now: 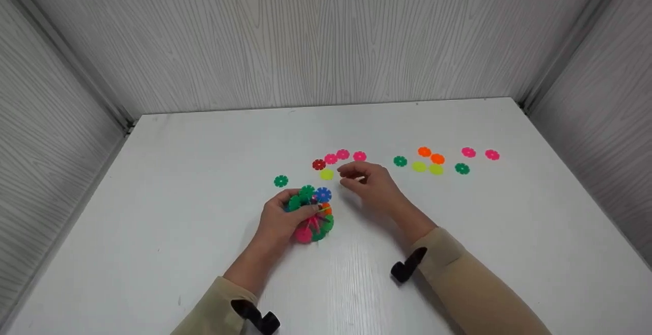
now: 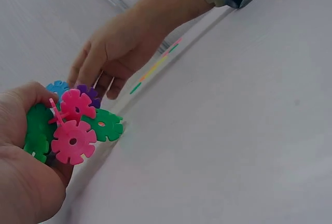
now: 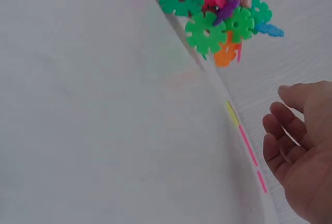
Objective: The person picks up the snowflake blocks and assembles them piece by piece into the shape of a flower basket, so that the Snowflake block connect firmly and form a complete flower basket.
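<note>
Cluster of multicolored notched discs [image 2: 79,131], interlocked, held in left hand [image 1: 279,219]

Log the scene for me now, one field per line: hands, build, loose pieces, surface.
left hand: grips the disc cluster
right hand: holds nothing; fingertips near a yellow disc
cluster colours: green, pink, orange, blue, purple visible
loose, left group: that yellow disc, one green disc, one dark red disc, three pink discs
loose, right group: two each of green, orange, yellow, pink
surface: white table
</note>
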Demonstrator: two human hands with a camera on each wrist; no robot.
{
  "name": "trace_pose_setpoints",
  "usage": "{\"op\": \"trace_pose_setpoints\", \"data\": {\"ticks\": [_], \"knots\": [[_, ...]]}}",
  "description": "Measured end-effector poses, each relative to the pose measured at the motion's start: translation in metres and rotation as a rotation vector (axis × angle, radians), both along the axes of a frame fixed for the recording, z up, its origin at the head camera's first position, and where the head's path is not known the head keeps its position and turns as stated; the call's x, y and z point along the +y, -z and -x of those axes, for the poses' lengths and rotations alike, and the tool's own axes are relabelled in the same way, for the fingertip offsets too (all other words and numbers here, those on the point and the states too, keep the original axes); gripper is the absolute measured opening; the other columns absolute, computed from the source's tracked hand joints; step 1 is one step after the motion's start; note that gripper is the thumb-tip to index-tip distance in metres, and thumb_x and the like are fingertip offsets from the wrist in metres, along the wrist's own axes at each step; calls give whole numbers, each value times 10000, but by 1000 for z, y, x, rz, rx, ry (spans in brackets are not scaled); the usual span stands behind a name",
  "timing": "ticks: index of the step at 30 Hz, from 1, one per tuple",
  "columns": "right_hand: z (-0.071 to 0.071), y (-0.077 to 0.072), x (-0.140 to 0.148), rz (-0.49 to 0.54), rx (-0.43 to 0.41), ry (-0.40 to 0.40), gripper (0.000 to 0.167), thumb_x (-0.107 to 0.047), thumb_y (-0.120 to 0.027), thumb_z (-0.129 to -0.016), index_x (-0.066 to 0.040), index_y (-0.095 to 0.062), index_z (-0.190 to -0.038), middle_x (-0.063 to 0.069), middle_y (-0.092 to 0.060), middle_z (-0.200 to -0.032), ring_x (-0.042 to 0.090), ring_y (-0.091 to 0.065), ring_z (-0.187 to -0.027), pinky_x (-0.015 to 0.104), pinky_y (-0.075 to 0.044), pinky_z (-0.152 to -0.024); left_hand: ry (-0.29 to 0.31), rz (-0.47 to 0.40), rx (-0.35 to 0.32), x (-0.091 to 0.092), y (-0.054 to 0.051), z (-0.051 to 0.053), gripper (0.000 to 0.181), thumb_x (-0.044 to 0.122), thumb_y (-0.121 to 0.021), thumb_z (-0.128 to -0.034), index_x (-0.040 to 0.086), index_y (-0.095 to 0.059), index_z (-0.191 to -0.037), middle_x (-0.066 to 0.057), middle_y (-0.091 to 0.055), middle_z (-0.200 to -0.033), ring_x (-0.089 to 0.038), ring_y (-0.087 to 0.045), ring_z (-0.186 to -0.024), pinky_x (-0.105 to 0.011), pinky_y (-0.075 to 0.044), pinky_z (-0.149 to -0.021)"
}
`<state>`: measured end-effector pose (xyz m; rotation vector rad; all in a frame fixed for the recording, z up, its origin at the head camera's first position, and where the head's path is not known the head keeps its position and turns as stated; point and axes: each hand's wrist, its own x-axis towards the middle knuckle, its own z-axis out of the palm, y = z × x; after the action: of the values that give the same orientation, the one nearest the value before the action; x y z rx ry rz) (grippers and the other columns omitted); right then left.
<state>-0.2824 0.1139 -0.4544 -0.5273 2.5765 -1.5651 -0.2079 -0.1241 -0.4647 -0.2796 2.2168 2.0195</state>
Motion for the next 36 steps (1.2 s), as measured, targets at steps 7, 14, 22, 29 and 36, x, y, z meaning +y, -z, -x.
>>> {"op": "trace_pose_setpoints", "data": {"ticks": [7, 14, 22, 29, 36], "knots": [[31, 3, -21, -146, -102, 18, 337, -226, -780, -991, -216, -727, -1324, -33, -658, -1205, 186, -604, -1178, 301, -574, -976, -9, -20, -12, -2, 3, 1, 610, 252, -905, -871, 133, -613, -1393, -84, -607, -1416, -304, -487, -1415, -442, -546, -1059], [37, 8, -27, -229, -61, -14, 340, -166, -789, -981, -189, -716, -1312, -12, -676, -1236, 195, -625, -1224, 325, -537, -1055, 12, -42, 1, 2, 3, 1, 587, 271, -898, -877, 122, -627, -1376, -88, -613, -1399, -303, -513, -1389, -426, -552, -1050], [20, 11, -10, -236, -53, -53, 336, -222, -828, -951, -227, -732, -1272, -27, -645, -1186, 189, -600, -1126, 319, -571, -953, 1, -76, 13, 3, 4, 2, 623, 258, -912, -861, 111, -600, -1380, -91, -614, -1388, -303, -524, -1374, -408, -575, -1015], [3, 14, 5, -137, -54, -62, 218, -209, -811, -958, -235, -771, -1170, -51, -696, -1122, 208, -623, -1097, 342, -579, -938, -7, -102, 24, 1, 3, 3, 616, 245, -911, -858, 128, -600, -1377, -73, -610, -1402, -273, -504, -1400, -428, -538, -1071], [-18, 4, 11, 70, -113, -43, 273, -194, -769, -990, -154, -766, -1260, 13, -738, -1098, 241, -711, -992, 312, -613, -878, -2, -77, 34, 0, 2, 1, 553, 226, -884, -886, 129, -599, -1349, -77, -607, -1406, -278, -496, -1407, -446, -515, -1100]]}}
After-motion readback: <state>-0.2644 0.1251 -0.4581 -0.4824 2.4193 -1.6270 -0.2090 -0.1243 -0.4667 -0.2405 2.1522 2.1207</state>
